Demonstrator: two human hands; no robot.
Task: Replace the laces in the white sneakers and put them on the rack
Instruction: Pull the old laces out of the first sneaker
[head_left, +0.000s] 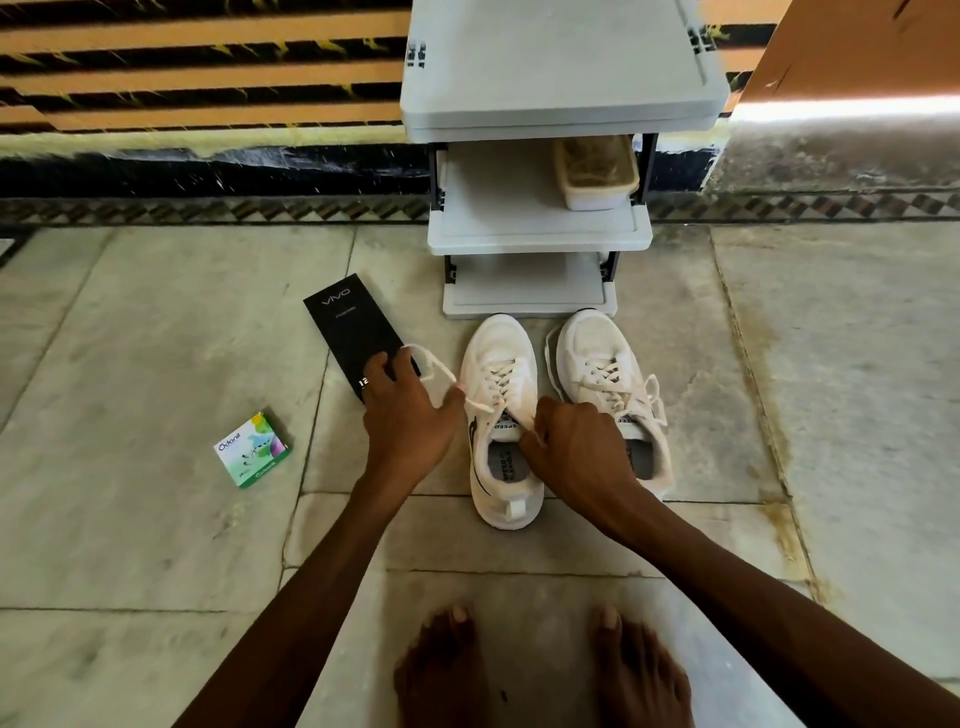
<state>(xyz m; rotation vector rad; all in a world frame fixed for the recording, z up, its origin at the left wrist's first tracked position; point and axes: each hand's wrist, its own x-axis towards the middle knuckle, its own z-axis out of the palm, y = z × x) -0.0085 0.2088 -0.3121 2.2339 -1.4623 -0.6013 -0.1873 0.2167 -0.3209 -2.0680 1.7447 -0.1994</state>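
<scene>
Two white sneakers stand side by side on the stone floor in front of a grey rack (540, 236). The left sneaker (501, 421) has its lace (439, 371) pulled out to the left in a loop. My left hand (408, 415) pinches that lace end left of the shoe. At the shoe's tongue, my right hand (569, 447) grips the other lace end. The right sneaker (610, 384) is laced, with its lace ends hanging loose on its right side.
A black phone box (353, 332) lies on the floor partly under my left hand. A small green and white box (253, 450) lies further left. A lidded plastic container (595, 171) sits on the rack's middle shelf. My bare feet (540, 670) are at the bottom.
</scene>
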